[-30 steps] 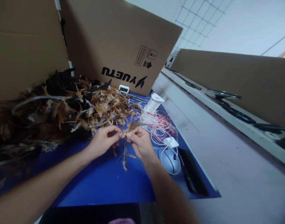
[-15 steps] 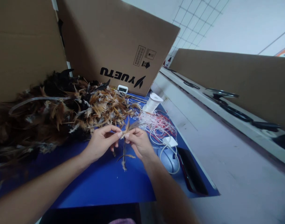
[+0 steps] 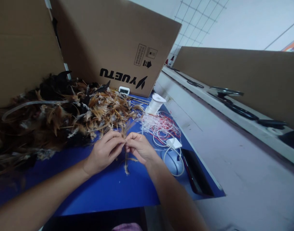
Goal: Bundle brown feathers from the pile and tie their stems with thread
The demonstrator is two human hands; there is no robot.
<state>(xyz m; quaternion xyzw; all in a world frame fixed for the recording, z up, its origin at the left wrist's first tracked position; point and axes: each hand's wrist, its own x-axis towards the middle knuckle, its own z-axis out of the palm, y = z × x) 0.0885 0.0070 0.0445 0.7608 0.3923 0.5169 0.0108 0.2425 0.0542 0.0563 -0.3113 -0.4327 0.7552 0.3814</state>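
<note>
A small brown feather (image 3: 125,129) stands up between the fingertips of both hands, above the blue table (image 3: 127,192). My left hand (image 3: 106,148) is closed in a pinch at its base. From the right, my right hand (image 3: 138,146) pinches at the same spot, its fingertips against those of the left. Just below the hands, a few loose feathers (image 3: 126,166) lie on the table, partly hidden by the fingers. A large heap of brown and black feathers (image 3: 98,109) spreads to the left and behind.
Behind the heap stands a cardboard box (image 3: 118,38) with a small white display (image 3: 124,90) before it. To the right are a white spool (image 3: 155,103), tangled white and red strings (image 3: 158,123), a white cable with a plug (image 3: 174,143), and a black phone (image 3: 196,171).
My left hand has rolled over so its back shows more, and its fingers have closed in. The feather now points upward rather than to the right. The whole view has shifted slightly.
</note>
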